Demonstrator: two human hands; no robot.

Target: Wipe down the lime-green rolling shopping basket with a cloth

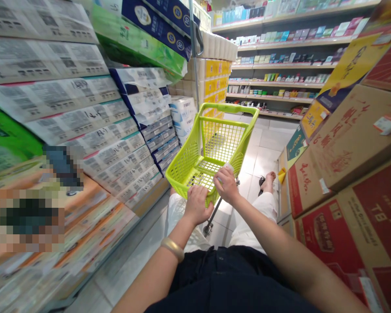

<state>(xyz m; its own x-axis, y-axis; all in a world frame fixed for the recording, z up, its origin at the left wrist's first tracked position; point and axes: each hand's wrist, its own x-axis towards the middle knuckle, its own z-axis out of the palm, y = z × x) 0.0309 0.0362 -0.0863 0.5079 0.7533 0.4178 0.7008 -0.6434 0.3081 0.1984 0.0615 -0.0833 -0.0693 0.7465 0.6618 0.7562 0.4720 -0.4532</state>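
A lime-green plastic shopping cart [224,139] with lattice walls is in front of me, its basket holding nothing that I can see. My left hand [198,206], below a gold-coloured bangle [172,249], is closed around the near rim of the cart. Just to its right, my right hand [227,184] also grips the near edge, fingers curled over. A small white patch [228,167] shows by the right fingers; I cannot tell what it is. Under the basket, a metal leg with a caster [207,228] rests on the floor.
Stacked paper-goods packs [107,130] line the left side. On the right stand piled cardboard cartons [352,139]. Shelves of small boxed goods [280,65] run across the back. Pale floor tiles [257,139] form the aisle between. My right foot [269,182] is close to the cartons.
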